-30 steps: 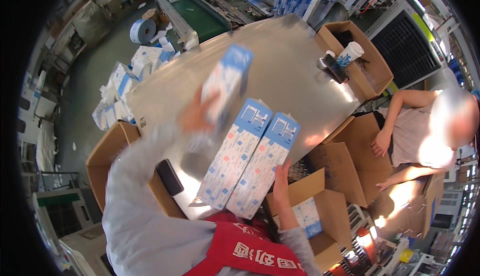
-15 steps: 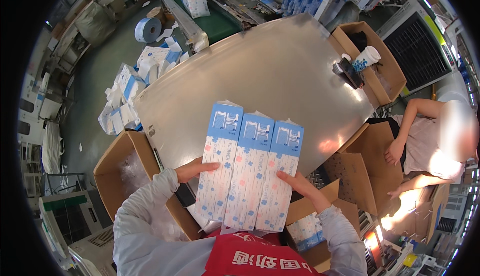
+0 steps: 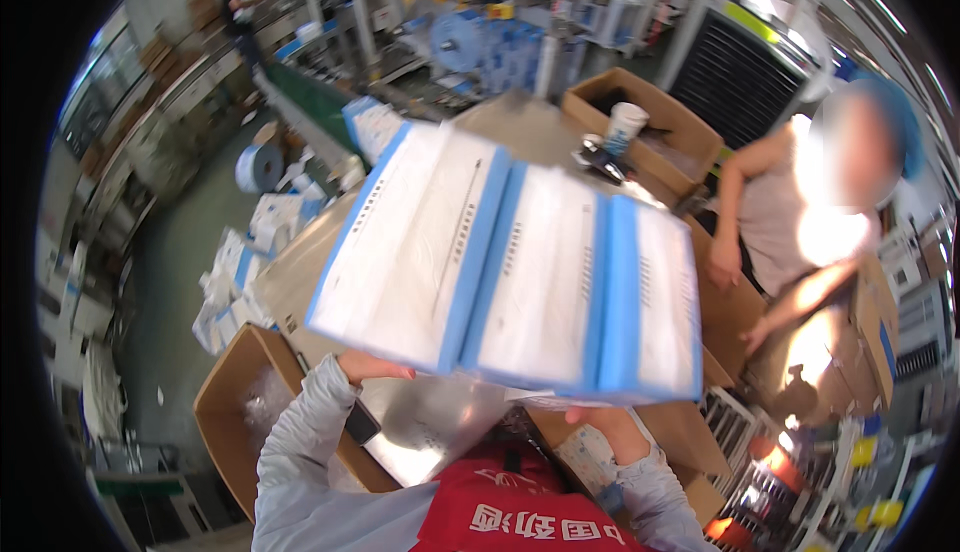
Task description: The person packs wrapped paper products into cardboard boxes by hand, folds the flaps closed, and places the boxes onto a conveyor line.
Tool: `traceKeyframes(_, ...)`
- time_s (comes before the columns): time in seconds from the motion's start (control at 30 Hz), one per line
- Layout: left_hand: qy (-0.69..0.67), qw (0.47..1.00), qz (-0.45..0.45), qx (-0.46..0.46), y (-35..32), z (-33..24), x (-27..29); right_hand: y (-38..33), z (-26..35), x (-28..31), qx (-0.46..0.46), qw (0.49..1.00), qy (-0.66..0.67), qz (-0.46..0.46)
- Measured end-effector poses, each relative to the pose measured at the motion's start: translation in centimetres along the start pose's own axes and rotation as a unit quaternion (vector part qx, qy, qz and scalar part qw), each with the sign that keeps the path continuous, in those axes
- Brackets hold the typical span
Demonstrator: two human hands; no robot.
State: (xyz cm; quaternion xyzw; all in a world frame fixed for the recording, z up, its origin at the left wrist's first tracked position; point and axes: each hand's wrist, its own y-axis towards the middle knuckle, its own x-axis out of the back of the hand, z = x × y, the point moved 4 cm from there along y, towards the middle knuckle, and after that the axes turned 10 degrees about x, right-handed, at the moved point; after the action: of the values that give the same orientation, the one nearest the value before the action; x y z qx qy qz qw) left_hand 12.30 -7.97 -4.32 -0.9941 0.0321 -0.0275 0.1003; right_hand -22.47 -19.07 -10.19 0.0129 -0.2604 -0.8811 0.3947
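Raised in front of me is a side-by-side row of three tissue packs (image 3: 535, 282), their white, blue-edged faces turned up toward the camera. My left hand (image 3: 375, 365) grips the row at its lower left, thumb along the near edge and the other fingers hidden beneath. At the lower right, my right hand (image 3: 612, 430) supports the packs from below, mostly covered by them. The row tilts down to the right above the metal table (image 3: 290, 277). Beyond it, a blue and white pack (image 3: 370, 124) shows near the green conveyor (image 3: 300, 117).
An open cardboard box (image 3: 225, 392) with clear plastic stands at my left. Another carton (image 3: 690, 437) near my right arm contains packs. A co-worker (image 3: 800, 222) sits at the right by a box. A white cup (image 3: 626, 124) stands by the far box. Loose packs (image 3: 240, 272) lie heaped left.
The three packs have been lifted and tipped, so the white faces show in place of the flower-printed sides. Both hands have shifted to their lower edge. The view now reaches farther across the room.
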Motion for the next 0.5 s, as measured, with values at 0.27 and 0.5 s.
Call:
traceKeyframes(0.27, -0.013, 0.926, 0.351, -0.137, 13.0, -15.5, -15.4, -15.9, 8.1, 2.2, -0.322, 0.943, -0.075, -0.030)
traceKeyframes(0.5, 0.225, 0.676, 0.701, -0.038, 18.5, -17.3, -34.4, -30.1, 17.2, -5.5, -0.584, 0.788, 0.078, 0.179)
